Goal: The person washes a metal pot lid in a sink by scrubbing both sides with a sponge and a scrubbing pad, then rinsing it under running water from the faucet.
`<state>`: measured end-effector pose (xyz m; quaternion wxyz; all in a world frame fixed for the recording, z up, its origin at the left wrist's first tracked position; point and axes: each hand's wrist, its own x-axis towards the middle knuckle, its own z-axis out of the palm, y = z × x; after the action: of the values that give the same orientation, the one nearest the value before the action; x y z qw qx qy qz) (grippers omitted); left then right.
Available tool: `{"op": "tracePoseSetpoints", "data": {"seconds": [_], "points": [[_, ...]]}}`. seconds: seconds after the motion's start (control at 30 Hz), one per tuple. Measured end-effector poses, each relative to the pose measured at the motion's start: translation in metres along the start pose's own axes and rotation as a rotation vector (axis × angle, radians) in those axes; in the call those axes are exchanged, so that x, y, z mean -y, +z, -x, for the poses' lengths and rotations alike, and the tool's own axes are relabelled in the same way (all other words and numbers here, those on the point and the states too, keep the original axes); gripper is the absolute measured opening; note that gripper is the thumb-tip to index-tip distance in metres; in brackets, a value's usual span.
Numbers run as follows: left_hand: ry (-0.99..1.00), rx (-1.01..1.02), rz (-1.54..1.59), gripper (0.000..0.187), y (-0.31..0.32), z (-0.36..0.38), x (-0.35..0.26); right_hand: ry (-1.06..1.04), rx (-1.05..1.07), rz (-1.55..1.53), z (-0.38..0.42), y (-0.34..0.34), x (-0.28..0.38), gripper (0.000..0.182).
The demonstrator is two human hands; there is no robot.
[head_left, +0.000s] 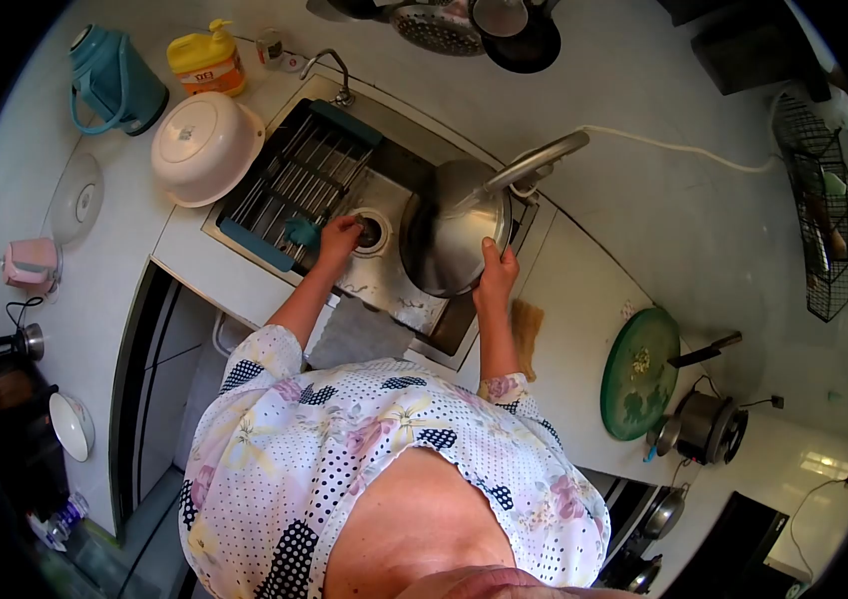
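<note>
A large metal pan (454, 255) is tilted in the right part of the steel sink (384, 285). My right hand (496, 270) grips its near right rim, thumb on the inner surface. Over the sink's left part lies a drying rack (309, 165) with teal ends. My left hand (341, 236) is beside the sink drain (372, 232), its fingers closed together at the drain's left edge; whatever they hold is hidden. A teal scrubber or cloth (302, 232) lies on the rack, just left of that hand. The faucet (329, 62) stands behind the rack.
An upturned pink basin (206, 148), teal thermos (116, 80) and yellow bottle (206, 60) stand left of the sink. Right of it are a brown cloth (526, 337), a green cutting board (640, 374) with chopped food and a knife (705, 349), and a small pot (708, 427).
</note>
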<state>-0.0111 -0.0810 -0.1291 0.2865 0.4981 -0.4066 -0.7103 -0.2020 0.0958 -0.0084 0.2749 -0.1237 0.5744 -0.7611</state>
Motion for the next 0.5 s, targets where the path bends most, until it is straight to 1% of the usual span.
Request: {"op": "tracePoseSetpoints", "data": {"seconds": [0.03, 0.13, 0.23, 0.33, 0.43, 0.5], "points": [[0.019, -0.031, 0.015, 0.026, 0.003, 0.003, -0.005, -0.01, 0.014, -0.002, 0.0, 0.001, 0.001, 0.018], [0.148, 0.045, -0.038, 0.031, 0.01, 0.002, -0.02, 0.036, 0.009, -0.043, -0.001, 0.001, 0.003, 0.02], [0.311, 0.135, -0.2, 0.033, 0.02, -0.001, -0.04, 0.135, -0.041, -0.089, 0.004, 0.0, 0.008, 0.024], [0.495, 0.159, -0.389, 0.032, 0.03, -0.012, -0.036, 0.141, -0.037, -0.121, 0.01, 0.002, 0.013, 0.029], [0.522, 0.185, -0.557, 0.032, 0.044, 0.006, -0.022, 0.094, -0.073, -0.098, 0.009, 0.005, 0.013, 0.03], [0.491, 0.213, -0.578, 0.032, 0.053, 0.032, -0.002, 0.053, -0.083, -0.113, -0.001, -0.001, 0.005, 0.029]]}}
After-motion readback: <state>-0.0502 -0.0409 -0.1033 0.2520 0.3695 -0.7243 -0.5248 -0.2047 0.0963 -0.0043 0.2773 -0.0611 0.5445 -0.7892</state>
